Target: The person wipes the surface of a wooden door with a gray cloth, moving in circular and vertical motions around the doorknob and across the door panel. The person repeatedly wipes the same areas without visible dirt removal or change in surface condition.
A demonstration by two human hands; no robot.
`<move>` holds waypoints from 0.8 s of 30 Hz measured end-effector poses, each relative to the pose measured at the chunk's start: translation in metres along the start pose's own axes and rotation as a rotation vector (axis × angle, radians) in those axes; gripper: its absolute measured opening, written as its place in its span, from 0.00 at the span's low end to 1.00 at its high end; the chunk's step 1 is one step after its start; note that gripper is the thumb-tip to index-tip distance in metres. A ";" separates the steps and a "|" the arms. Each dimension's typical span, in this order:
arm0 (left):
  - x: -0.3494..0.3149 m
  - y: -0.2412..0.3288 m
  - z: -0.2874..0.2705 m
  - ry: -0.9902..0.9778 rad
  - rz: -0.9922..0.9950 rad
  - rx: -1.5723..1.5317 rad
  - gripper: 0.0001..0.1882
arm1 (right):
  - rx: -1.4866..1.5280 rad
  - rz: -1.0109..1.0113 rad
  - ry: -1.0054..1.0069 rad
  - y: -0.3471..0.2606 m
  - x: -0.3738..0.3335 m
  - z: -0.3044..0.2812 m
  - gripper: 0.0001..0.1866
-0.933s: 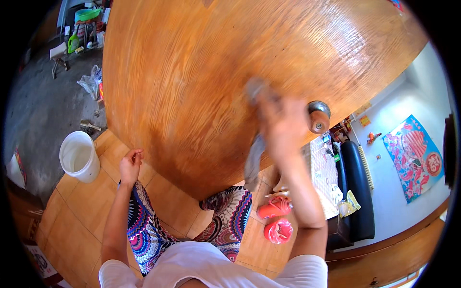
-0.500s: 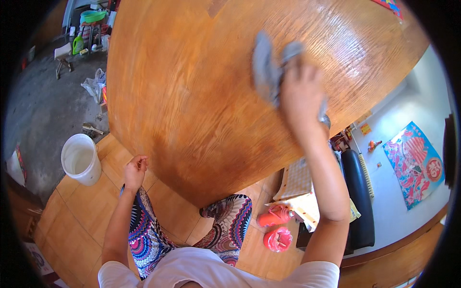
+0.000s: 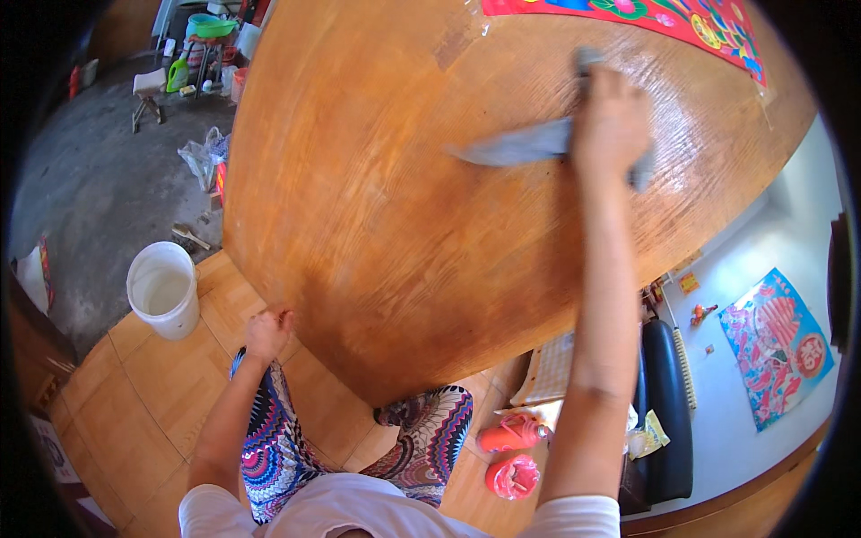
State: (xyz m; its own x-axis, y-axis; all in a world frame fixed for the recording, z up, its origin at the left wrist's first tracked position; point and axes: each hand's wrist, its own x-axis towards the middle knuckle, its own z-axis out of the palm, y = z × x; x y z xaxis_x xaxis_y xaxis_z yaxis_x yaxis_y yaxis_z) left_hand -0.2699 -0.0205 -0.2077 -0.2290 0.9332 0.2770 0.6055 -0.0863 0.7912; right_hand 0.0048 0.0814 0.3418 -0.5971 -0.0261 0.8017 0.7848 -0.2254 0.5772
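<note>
A broad brown wood-grained panel [image 3: 386,206] fills the middle of the view, shiny toward its upper right. On it, my right hand [image 3: 612,125] is closed over a grey cloth [image 3: 529,145], pressing it to the wood. One end of the cloth trails out leftward, smeared by motion, and another part pokes out above the fingers. My left hand [image 3: 268,334] hangs beside the panel's lower left edge, above my patterned trouser leg. Its fingers are curled in, with nothing showing in them.
A white bucket [image 3: 164,291] stands on the tiles at left, near a brush [image 3: 191,238]. A red poster [image 3: 646,27] lies along the panel's far side. By my right knee are a red bottle [image 3: 511,434] and a red tub [image 3: 513,477], near a black seat [image 3: 665,408].
My right hand has swept the cloth up and to the right across the wood. The view has shifted, showing more of the red poster. The left hand stays by the panel's edge, curled.
</note>
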 end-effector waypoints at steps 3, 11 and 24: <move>0.003 -0.015 0.000 -0.133 -0.032 0.209 0.11 | 0.144 -0.145 -0.197 -0.082 -0.070 -0.005 0.13; -0.001 -0.010 -0.002 -0.094 0.001 0.069 0.37 | 0.439 -0.312 -0.364 -0.089 -0.147 -0.043 0.16; -0.004 -0.024 0.007 -0.105 -0.076 -0.024 0.20 | 0.094 -0.011 -0.205 -0.121 -0.030 0.003 0.16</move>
State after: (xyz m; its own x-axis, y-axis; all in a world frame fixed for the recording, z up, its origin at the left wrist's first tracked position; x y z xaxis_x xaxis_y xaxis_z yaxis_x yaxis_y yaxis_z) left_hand -0.2782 -0.0200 -0.2320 -0.1918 0.9686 0.1581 0.5706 -0.0210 0.8209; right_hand -0.0721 0.1126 0.2488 -0.5674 0.1767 0.8043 0.7960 -0.1324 0.5906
